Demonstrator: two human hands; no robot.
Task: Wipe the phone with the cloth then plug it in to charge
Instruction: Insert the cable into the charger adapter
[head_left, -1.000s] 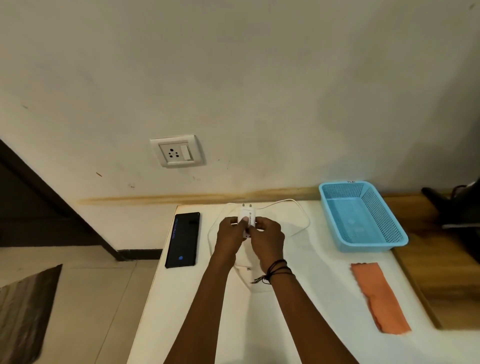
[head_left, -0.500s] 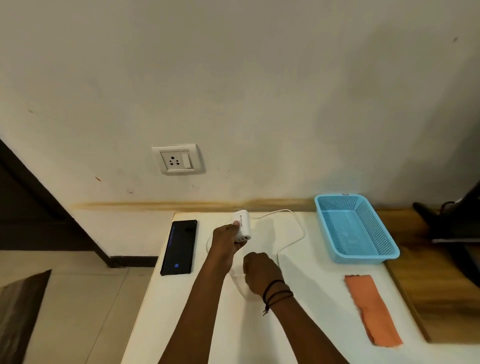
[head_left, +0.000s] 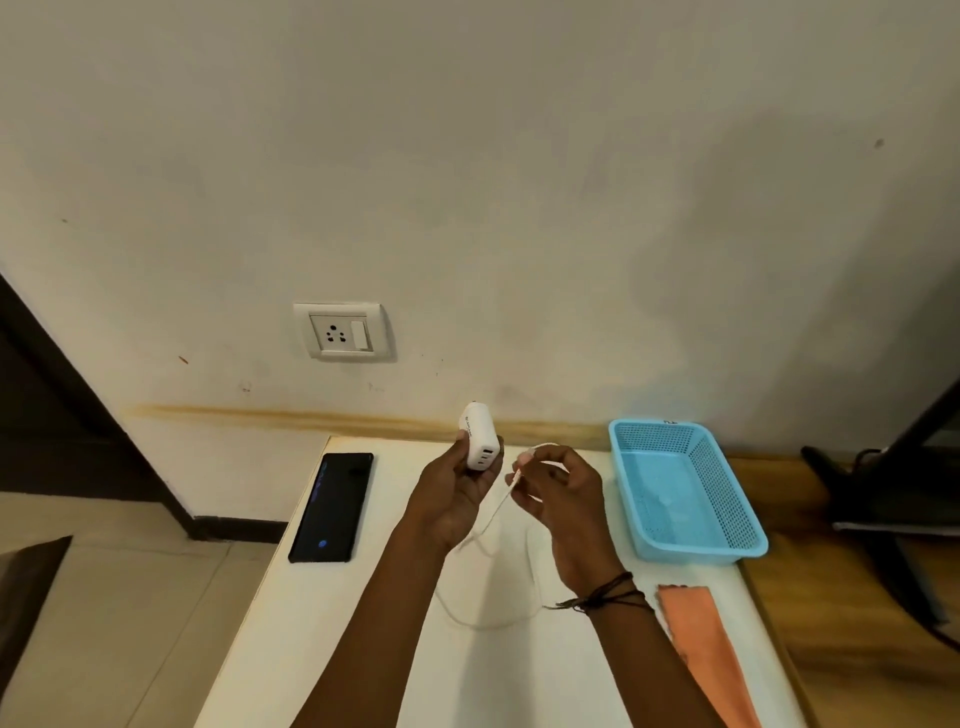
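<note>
Cloth (head_left: 709, 660) cut off below, cable (head_left: 491, 517) end hidden in right hand (head_left: 558, 491)

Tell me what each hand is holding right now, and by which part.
The left hand grips the white charger adapter around its lower body. The right hand pinches the white cable near its end.
</note>
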